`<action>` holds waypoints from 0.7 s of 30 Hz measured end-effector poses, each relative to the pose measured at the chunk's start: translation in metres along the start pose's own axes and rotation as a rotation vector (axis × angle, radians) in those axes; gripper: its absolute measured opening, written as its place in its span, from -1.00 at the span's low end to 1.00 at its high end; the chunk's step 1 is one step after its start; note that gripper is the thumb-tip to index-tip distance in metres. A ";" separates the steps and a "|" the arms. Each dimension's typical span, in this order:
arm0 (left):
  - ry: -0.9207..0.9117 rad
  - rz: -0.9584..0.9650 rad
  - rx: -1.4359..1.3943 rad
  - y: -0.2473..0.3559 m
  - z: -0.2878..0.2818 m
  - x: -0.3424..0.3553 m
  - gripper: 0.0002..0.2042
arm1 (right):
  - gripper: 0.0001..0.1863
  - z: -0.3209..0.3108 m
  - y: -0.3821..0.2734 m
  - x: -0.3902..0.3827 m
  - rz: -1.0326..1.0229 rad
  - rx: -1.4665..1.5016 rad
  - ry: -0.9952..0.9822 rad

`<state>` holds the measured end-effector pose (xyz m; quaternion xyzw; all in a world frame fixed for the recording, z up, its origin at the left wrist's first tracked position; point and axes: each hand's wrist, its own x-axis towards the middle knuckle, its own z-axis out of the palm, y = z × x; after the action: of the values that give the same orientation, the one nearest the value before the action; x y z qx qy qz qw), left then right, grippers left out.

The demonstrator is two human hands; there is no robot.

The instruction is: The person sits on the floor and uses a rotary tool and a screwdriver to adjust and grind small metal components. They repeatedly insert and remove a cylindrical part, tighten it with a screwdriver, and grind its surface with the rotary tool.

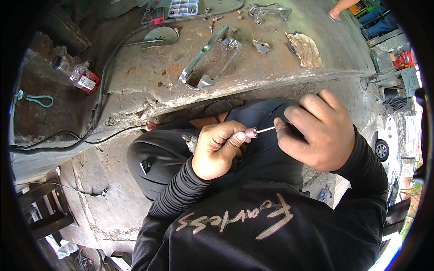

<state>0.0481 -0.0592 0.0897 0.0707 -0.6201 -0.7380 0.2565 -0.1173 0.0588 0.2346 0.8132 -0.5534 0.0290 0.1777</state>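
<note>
Head view, looking down past a dark long-sleeved top with pale lettering across the chest.

Left hand [217, 151]: curled shut, thumb and forefinger pinching a small pink cylindrical grinding bit [251, 133] at its near end. Bit held level, in front of the chest, above the lap in dark trousers [158, 158].

Right hand [316, 131]: fingers folded in, fingertips closed on the far end of the thin metal shank [266, 129] projecting from the bit. Hands near each other, bridged only by bit and shank. A small grey metal piece [190, 142] just left of the left hand, partly hidden; kind not discernible.

Concrete counter [135, 86], worn and stained, running across the upper half. On it: long bright metal bracket [209, 61] lying diagonally at centre; second metal bracket [269, 11] near the far edge; small metal part [261, 45] between them; crumpled brown paper [305, 49] to the right; round flat disc [160, 36] to the left; compartmented parts box [174, 9] at the far edge, with loose small bits beside it.

Black corrugated hose [103, 81] curving from the counter top down to the left, with a thin black cable alongside. Clear bottle with red label [81, 77] lying on a lower ledge at left; teal loop [40, 100] farther left.

Another person's arm [341, 8] at upper right. Parked car [384, 149] at the right rim.
</note>
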 end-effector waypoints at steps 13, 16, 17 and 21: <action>0.115 0.298 0.414 0.003 0.002 0.003 -0.92 | -0.77 0.001 -0.004 -0.004 0.103 0.245 -0.205; 0.151 0.376 0.455 0.001 0.005 0.004 -0.92 | -0.82 0.005 -0.001 -0.009 0.217 0.437 -0.273; 0.142 0.403 0.477 -0.001 0.004 0.004 -0.92 | -0.84 0.007 0.002 -0.010 0.258 0.514 -0.293; 0.077 0.493 0.600 0.000 0.001 0.005 -0.85 | -0.89 0.015 0.016 -0.012 0.421 0.958 -0.413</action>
<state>0.0433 -0.0602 0.0908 0.0192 -0.7966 -0.4370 0.4172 -0.1390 0.0595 0.2223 0.6639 -0.6519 0.1520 -0.3334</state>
